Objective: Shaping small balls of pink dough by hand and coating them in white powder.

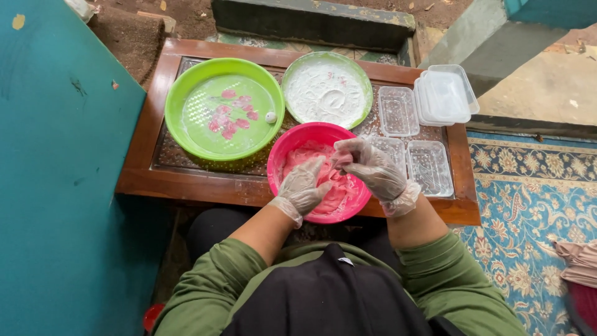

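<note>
From the head camera, both hands, in thin clear plastic gloves, work over a round pink plastic bowl (pixel 318 171) of soft pink dough that sits at the near edge of a low brown wooden table (pixel 163 81). The left hand (pixel 303 188) lies half open, palm up, fingers loosely curled and touching the dough. The right hand (pixel 373 168) has its fingertips (pixel 343 155) pinched shut on a small lump of pink dough (pixel 340 163) held just above the left palm. This looks like the portioning step; shaping the lump would call for both palms. Behind stand a round green plastic tray (pixel 224 109) with pink smears and one small white ball (pixel 270 117), a green-rimmed plate of white flour (pixel 327 90), and clear plastic boxes (pixel 429 167).
</note>
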